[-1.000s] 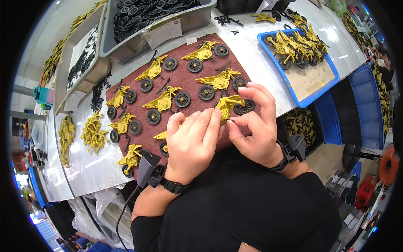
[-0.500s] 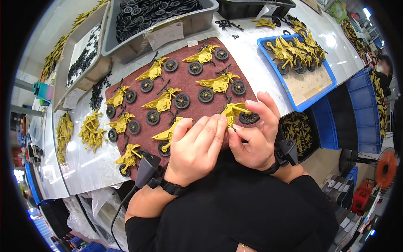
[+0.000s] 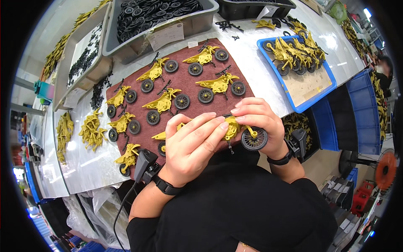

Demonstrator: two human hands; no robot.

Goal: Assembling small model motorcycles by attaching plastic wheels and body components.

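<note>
A yellow toy motorcycle (image 3: 232,130) is held between my two hands at the near edge of the maroon cloth. My left hand (image 3: 189,149) is closed on its left end, which the fingers hide. On the other end, my right hand (image 3: 268,124) grips the body from above, thumb and fingers bent round it. A black spoked wheel (image 3: 254,138) sits below that hand's fingers. From the body's near side a small dark part (image 3: 230,148) sticks out. Another yellow toy motorcycle (image 3: 159,136) lies on the cloth, partly covered by my left hand.
Several toy motorcycles stand in rows on the maroon cloth (image 3: 138,96). Behind are a grey bin (image 3: 197,25) of black wheels and a bin of small black parts. A blue tray (image 3: 329,86) holds finished-looking motorcycles at right. Yellow body pieces (image 3: 92,130) are piled at left.
My right hand has gone from a fingertip pinch on a small dark piece to a grip over the toy motorcycle. The toy has turned, and its wheel now shows face-on, nearer me.
</note>
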